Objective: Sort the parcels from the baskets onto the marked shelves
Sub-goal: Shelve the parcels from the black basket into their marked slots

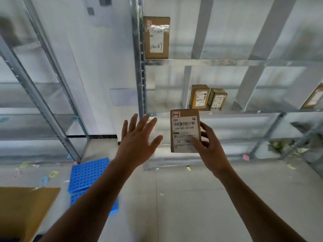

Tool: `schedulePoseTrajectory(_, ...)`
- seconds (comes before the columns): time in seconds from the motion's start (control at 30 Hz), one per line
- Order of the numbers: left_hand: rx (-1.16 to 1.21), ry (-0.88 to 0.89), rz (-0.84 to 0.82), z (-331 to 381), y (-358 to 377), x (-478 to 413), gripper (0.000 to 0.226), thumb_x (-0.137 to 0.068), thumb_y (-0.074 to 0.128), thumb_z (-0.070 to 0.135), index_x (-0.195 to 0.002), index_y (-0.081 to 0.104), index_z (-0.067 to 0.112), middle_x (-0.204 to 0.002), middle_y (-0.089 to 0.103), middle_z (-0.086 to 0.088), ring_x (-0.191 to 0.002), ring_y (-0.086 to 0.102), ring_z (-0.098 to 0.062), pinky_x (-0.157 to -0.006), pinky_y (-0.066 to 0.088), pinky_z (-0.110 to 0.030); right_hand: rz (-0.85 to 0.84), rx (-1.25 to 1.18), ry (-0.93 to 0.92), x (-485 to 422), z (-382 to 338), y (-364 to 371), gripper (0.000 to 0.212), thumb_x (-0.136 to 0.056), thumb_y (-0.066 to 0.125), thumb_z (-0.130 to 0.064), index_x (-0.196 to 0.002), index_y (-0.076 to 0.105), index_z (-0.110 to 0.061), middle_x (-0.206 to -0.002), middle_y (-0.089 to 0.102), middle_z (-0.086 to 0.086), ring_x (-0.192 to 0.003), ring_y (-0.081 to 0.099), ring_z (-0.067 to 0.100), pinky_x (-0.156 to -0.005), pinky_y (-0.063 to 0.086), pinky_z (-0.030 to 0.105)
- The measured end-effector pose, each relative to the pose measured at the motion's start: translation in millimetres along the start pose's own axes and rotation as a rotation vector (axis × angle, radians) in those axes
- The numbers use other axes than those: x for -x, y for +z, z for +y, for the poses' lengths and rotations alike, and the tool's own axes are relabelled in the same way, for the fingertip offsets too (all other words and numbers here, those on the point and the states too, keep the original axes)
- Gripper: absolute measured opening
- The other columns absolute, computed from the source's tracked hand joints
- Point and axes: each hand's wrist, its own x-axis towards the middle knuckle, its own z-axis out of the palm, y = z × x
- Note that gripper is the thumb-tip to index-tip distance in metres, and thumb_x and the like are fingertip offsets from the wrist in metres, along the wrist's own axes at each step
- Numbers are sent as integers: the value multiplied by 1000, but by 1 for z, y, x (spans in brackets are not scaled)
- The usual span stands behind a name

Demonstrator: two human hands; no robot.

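Head cam is the only feed I've got, so here goes. The right grip is grasping a small brown parcel. The thumb lies across the lower part of the label and the fingers wrap round the right edge. The parcel is upright and held in the air, label facing me, and I can read a barcode and "516 K20-00-028" on it. Its top edge overlaps the front rail of the middle shelf of the metal rack, so it's in front of the shelf and not on it.

The left grip is released, with the fingers spread wide and the palm facing away. It hovers just left of the parcel without touching it.

Up on the upper shelf there's a tall box standing hard against the left upright, with "040189" handwritten on its label. On the middle shelf two little boxes stand side by side, the bigger one on the left and the smaller one just beside it. I can't tell if they're actually touching. Another box pokes in at the far right edge, tilted.

On the floor down left lies a blue perforated plastic panel, partly behind my left forearm. An open cardboard carton sits in the bottom-left corner. Little coloured tags are scattered around, including a pink one near the rack's foot. A second rack stands off to the left, and it's pretty blurry.
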Motion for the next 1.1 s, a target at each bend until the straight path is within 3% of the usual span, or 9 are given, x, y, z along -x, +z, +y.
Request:
schedulePoseTrajectory(0.17,30,65,42,-29,-23,-95,74,-98,30,71,-161,19,34,-172,9,3,-158,-7,-28,-127,-4,-54,38,-2,-68,-95,-30,9,58,-86,69,-45,-139,46,-46,-128,64,-12,-107,73,12,-74,62,25)
schedulePoseTrajectory(0.33,29,113,127,-55,-30,-174,75,-97,26,74,-161,22,34,-172,8,6,-159,-8,-25,-127,-3,-55,60,-12,-131,-175,-44,10,57,-86,70,-39,-138,48,-45,-121,66,-21,-113,70,12,-75,63,28)
schedulePoseTrajectory(0.47,39,117,144,-61,-18,-215,72,-99,31,71,-160,26,34,-172,11,6,-159,-6,-25,-127,-1,-55,127,-20,-148,-221,-37,5,59,-88,69,-35,-143,47,-36,-130,62,-6,-114,70,17,-77,63,29)
schedulePoseTrajectory(0.57,42,118,138,-61,-7,-249,73,-97,26,71,-160,26,34,-172,11,5,-159,-6,-26,-127,2,-57,136,-10,-173,-259,-28,-1,54,-98,67,-18,-142,46,-39,-136,58,-1,-119,66,20,-81,64,34)
schedulePoseTrajectory(0.73,1,113,178,-54,8,-316,77,-95,20,73,-159,28,32,-172,12,5,-159,-5,-26,-126,5,-58,116,-59,-191,-340,-23,-15,58,-98,68,-15,-140,42,-47,-123,65,-15,-114,68,17,-83,63,34)
schedulePoseTrajectory(0.83,-43,95,228,-50,13,-356,73,-98,30,70,-159,27,32,-172,12,4,-159,-4,-25,-127,3,-56,69,-70,-217,-392,-24,-24,62,-99,67,-13,-145,37,-41,-135,58,-4,-120,63,21,-78,62,27)
schedulePoseTrajectory(0.93,-76,65,254,-45,19,-394,71,-100,40,64,-161,23,33,-172,8,5,-159,-8,-22,-127,1,-56,36,-47,-283,-447,-28,-36,63,-100,66,-11,-149,34,-34,-141,50,1,-127,58,21,-86,63,29)
schedulePoseTrajectory(1.1,-121,-28,257,-40,17,-447,75,-95,22,74,-161,17,39,-172,0,9,-157,-15,-20,-126,2,-58,18,37,-323,-537,-26,-39,62,-99,68,-13,-147,34,-33,-142,43,4,-132,52,25,-97,59,42)
